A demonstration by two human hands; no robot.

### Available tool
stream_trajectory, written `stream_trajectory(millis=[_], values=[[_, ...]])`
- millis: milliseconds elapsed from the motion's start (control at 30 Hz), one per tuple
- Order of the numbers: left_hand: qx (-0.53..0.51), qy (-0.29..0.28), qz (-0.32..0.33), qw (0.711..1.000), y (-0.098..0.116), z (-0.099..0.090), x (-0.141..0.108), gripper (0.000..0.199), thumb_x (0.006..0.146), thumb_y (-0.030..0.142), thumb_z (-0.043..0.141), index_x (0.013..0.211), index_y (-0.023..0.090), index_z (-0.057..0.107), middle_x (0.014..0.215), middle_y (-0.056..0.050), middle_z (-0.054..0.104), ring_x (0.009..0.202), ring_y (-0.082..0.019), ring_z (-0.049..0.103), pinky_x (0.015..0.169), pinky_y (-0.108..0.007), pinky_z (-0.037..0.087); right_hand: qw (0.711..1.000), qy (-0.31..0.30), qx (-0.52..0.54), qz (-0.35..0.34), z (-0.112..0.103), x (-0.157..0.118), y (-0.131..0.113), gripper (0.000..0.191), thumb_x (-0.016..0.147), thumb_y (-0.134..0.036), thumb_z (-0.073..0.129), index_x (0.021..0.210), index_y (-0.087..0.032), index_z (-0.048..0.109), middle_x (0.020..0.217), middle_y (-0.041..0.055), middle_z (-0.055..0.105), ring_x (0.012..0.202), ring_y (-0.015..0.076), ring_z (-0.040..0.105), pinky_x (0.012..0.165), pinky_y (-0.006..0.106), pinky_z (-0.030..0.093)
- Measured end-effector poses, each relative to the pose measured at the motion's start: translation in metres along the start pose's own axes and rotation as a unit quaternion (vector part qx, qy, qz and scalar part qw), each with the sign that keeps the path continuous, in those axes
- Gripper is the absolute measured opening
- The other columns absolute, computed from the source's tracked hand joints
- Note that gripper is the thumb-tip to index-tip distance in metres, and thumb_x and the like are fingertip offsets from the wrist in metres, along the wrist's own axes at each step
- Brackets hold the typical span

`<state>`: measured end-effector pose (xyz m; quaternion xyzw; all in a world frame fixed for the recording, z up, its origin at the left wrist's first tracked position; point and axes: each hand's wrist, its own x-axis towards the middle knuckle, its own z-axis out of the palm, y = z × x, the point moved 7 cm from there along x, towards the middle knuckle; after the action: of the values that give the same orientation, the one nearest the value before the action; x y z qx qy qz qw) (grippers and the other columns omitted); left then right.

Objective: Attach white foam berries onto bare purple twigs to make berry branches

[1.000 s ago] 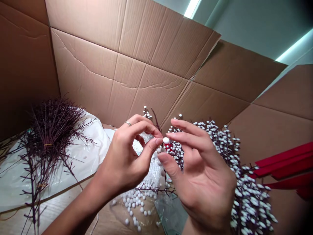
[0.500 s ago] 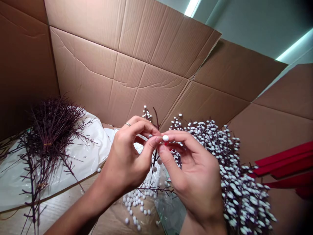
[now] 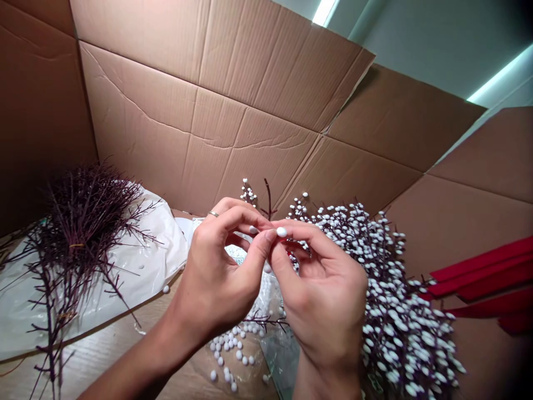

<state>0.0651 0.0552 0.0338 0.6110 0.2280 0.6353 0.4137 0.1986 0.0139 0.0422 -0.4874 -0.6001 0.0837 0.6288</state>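
Across the far side, a creased cardboard wall [image 3: 233,105] stands over a wooden counter [image 3: 100,353], which shows between the other things near the front. At the left of the counter lies a crumpled white plastic sheet [image 3: 162,253]. On the right spreads a large mass of beaded branches [image 3: 400,311], thick with white tips; these look finished. Opposite, on the sheet, a bundle of bare branches [image 3: 79,205] is tied with a band and shows no beads, so much seems left to do. Red strips [image 3: 487,272] jut in from the far right.

Mid-scene, the left hand [image 3: 227,266] and right hand [image 3: 325,283] meet fingertip to fingertip. The left thumb and forefinger pinch what appears to be a side shoot of a dark twig [image 3: 268,194], whose bare tip rises just beyond the fingers. The right thumb and forefinger are closed at a white bead [image 3: 282,232] at that meeting point; the exact contact is hidden. This twig seems only partly done. Loose beads [image 3: 239,353] lie scattered below, near the front. Smallest is a ring [image 3: 213,214] on the left hand.
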Motion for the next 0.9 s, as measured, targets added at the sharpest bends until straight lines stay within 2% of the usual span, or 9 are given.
stream_trajectory(millis=[200, 367, 533, 600, 667, 733, 767, 833, 900], values=[[-0.078, 0.023, -0.029, 0.996, -0.006, -0.001, 0.002, 0.004, 0.087, 0.013, 0.072, 0.089, 0.014, 0.069, 0.099, -0.004, 0.064, 0.087, -0.013, 0.067, 0.079, -0.024, 0.059, 0.997, 0.053, -0.034, -0.043, 0.0, -0.004, -0.005, 0.009, 0.089, -0.017, 0.073, 0.095, -0.022, 0.077, 0.099, 0.005, 0.075, 0.091, 0.0205, 0.072, 0.086, 0.037, 0.059], [-0.088, 0.025, -0.047, 0.995, -0.01, 0.0, 0.002, 0.003, 0.086, 0.014, 0.073, 0.088, 0.014, 0.07, 0.1, -0.004, 0.065, 0.082, -0.013, 0.068, 0.071, -0.023, 0.06, 0.993, 0.064, -0.066, -0.075, -0.001, -0.003, -0.01, 0.006, 0.089, -0.015, 0.072, 0.093, -0.02, 0.075, 0.097, 0.0042, 0.074, 0.091, 0.02, 0.072, 0.086, 0.037, 0.059], [-0.006, 0.045, -0.055, 0.997, -0.01, -0.003, 0.003, 0.004, 0.086, 0.02, 0.072, 0.086, 0.016, 0.071, 0.098, -0.005, 0.068, 0.086, -0.014, 0.068, 0.066, -0.021, 0.057, 0.983, 0.062, -0.139, -0.103, -0.003, -0.002, -0.013, 0.005, 0.088, -0.014, 0.072, 0.091, -0.018, 0.074, 0.094, 0.0038, 0.074, 0.089, 0.0189, 0.071, 0.084, 0.035, 0.058], [0.071, 0.055, -0.068, 0.994, -0.015, -0.007, 0.002, 0.006, 0.088, 0.022, 0.07, 0.087, 0.016, 0.069, 0.094, -0.005, 0.069, 0.077, -0.013, 0.066, 0.061, -0.021, 0.053, 0.975, 0.068, -0.185, -0.102, -0.005, 0.0, -0.011, 0.005, 0.087, -0.014, 0.072, 0.09, -0.017, 0.075, 0.093, 0.0037, 0.075, 0.087, 0.0189, 0.071, 0.083, 0.034, 0.057], [0.174, 0.026, -0.085, 0.981, -0.022, -0.007, 0.001, 0.005, 0.089, 0.021, 0.064, 0.086, 0.017, 0.065, 0.085, -0.003, 0.069, 0.068, -0.013, 0.062, 0.057, -0.022, 0.048, 0.967, 0.083, -0.222, -0.093, -0.01, 0.002, -0.007, 0.004, 0.087, -0.015, 0.072, 0.089, -0.017, 0.075, 0.091, 0.0041, 0.076, 0.086, 0.0196, 0.072, 0.082, 0.035, 0.057], [0.279, -0.096, -0.121, 0.948, -0.037, 0.005, -0.003, 0.01, 0.089, 0.017, 0.058, 0.082, 0.017, 0.065, 0.075, -0.003, 0.07, 0.063, -0.015, 0.063, 0.057, -0.024, 0.045, 0.961, 0.101, -0.245, -0.08, -0.015, 0.005, -0.003, 0.004, 0.088, -0.017, 0.072, 0.089, -0.017, 0.076, 0.091, 0.0048, 0.077, 0.084, 0.0205, 0.072, 0.082, 0.035, 0.056], [0.332, -0.182, -0.148, 0.914, -0.046, 0.014, -0.009, 0.013, 0.089, 0.016, 0.057, 0.079, 0.017, 0.066, 0.072, -0.005, 0.071, 0.063, -0.017, 0.065, 0.057, -0.026, 0.045, 0.959, 0.109, -0.251, -0.072, -0.018, 0.006, -0.001, 0.005, 0.087, -0.018, 0.073, 0.088, -0.017, 0.077, 0.09, 0.0049, 0.078, 0.083, 0.0207, 0.072, 0.081, 0.035, 0.056], [0.426, -0.358, -0.194, 0.808, -0.063, 0.032, -0.028, 0.016, 0.088, 0.016, 0.06, 0.079, 0.014, 0.073, 0.078, -0.012, 0.077, 0.07, -0.025, 0.072, 0.061, -0.031, 0.05, 0.96, 0.118, -0.25, -0.053, -0.023, 0.007, 0.003, 0.005, 0.087, -0.021, 0.073, 0.088, -0.018, 0.077, 0.088, 0.0042, 0.078, 0.077, 0.0203, 0.072, 0.076, 0.035, 0.056], [0.478, -0.498, -0.2, 0.695, -0.073, 0.049, -0.049, 0.015, 0.084, 0.014, 0.068, 0.092, 0.009, 0.079, 0.094, -0.02, 0.079, 0.089, -0.033, 0.077, 0.072, -0.034, 0.057, 0.963, 0.121, -0.238, -0.034, -0.027, 0.007, 0.006, 0.006, 0.087, -0.023, 0.074, 0.088, -0.018, 0.077, 0.087, 0.0034, 0.078, 0.073, 0.0196, 0.072, 0.072, 0.034, 0.055]])
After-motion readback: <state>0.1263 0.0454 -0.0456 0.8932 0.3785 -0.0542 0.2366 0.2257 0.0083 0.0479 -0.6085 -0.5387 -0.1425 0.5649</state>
